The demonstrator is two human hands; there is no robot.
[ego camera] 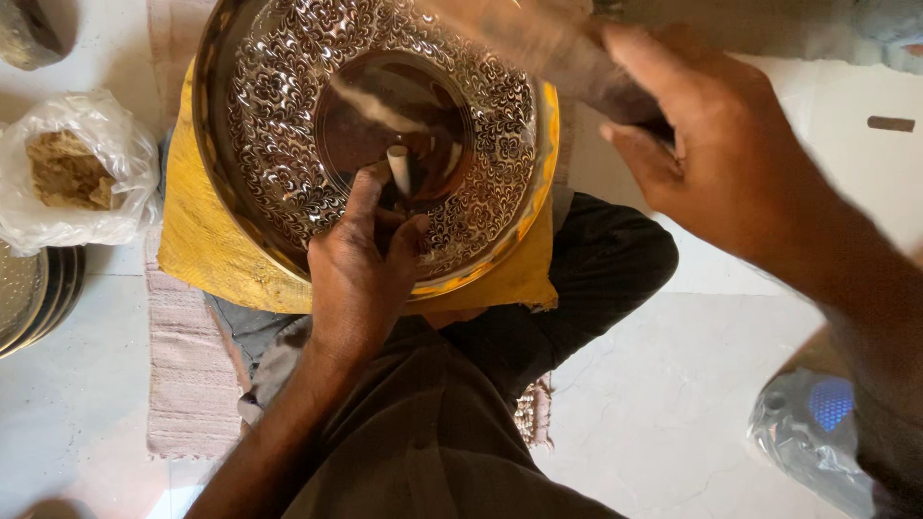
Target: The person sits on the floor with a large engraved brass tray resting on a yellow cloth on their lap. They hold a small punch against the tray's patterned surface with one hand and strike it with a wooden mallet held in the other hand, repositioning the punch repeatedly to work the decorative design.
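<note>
Left hand (361, 259): extended forward from the lap, palm down, resting on the near part of the engraved metal plate (288, 173). Thumb and fingers are pinched around a small punch (399, 170), a short pale rod that stands roughly upright with its tip on the smooth central disc of the plate.

Right hand (711, 154): raised above and to the right of the plate, clear of its surface, wrist bent, fingers clenched around the handle of a hammer (558, 53). The hammer is blurred; its head cannot be made out.

Plate: large, round and shallow, brass-coloured at the rim. A broad band of dense scrolling floral engraving, bright against a darker ground, surrounds a plain reddish-brown centre. It lies tilted on a yellow cloth (202, 240), which is spread over the seated person's crossed legs in dark trousers.

Surroundings: a clear plastic bag (115, 144) holding brownish lumps sits on the pale floor to the left, well apart from the plate. A stack of metal plates (38, 298) shows at the left edge. A striped mat (187, 375) lies under the person.
</note>
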